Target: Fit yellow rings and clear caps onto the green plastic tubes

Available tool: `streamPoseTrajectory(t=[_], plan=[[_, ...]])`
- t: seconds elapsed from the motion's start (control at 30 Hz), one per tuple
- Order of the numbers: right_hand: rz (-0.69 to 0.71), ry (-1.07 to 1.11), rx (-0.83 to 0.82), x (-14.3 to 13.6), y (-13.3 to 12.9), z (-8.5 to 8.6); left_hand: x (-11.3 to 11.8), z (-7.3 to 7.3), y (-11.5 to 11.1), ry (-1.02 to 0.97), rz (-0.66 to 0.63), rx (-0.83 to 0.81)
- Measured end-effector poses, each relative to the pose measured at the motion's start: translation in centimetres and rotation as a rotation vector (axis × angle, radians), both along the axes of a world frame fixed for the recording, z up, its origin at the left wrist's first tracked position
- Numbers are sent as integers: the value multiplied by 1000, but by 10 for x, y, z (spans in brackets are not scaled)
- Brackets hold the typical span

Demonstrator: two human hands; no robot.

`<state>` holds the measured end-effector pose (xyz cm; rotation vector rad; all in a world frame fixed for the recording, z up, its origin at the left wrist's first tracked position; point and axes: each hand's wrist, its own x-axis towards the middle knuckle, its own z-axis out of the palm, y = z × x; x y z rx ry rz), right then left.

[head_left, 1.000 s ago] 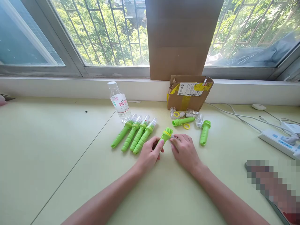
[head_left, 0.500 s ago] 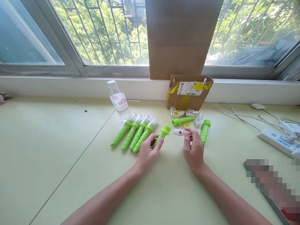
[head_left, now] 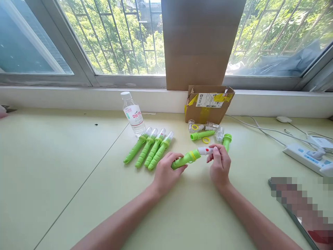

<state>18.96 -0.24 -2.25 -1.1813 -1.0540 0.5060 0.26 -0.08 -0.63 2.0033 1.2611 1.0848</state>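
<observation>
My left hand (head_left: 168, 171) is closed around a green ribbed handle (head_left: 186, 159) with a threaded open end and a yellow ring near that end. Between the fingertips of my right hand (head_left: 220, 163) is a small white cylinder with a red button (head_left: 204, 151). Its left end meets the mouth of the handle; whether it is inside cannot be seen. Left of my left hand, several green sticks with clear caps (head_left: 158, 149) lie side by side. Another green handle (head_left: 227, 141) lies behind my right hand, partly covered by it.
A water bottle (head_left: 134, 116) stands behind the capped sticks. Near an open cardboard box (head_left: 208, 113) lie a green handle (head_left: 203, 135), clear caps (head_left: 220, 133) and a yellow ring (head_left: 206, 140). At the right are a power strip (head_left: 304, 158), cables and a partly blurred phone (head_left: 296, 211).
My left hand has tilted the green handle flatter, its threaded end turning right. The white cylinder has shifted slightly right and down and now meets that end, where before there was a gap.
</observation>
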Motion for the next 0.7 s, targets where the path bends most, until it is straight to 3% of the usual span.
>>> streamPoseTrajectory(t=[0.23,0.4,0.7], plan=[[32,-31,17,4,-1,-1,0,-1,-1,41,-5,68],[30,-186,43,3,-4,0,-1,-3,-1,99,-26,117],[52,-239,-6,2,-5,0,-1,-9,0,168,36,217]])
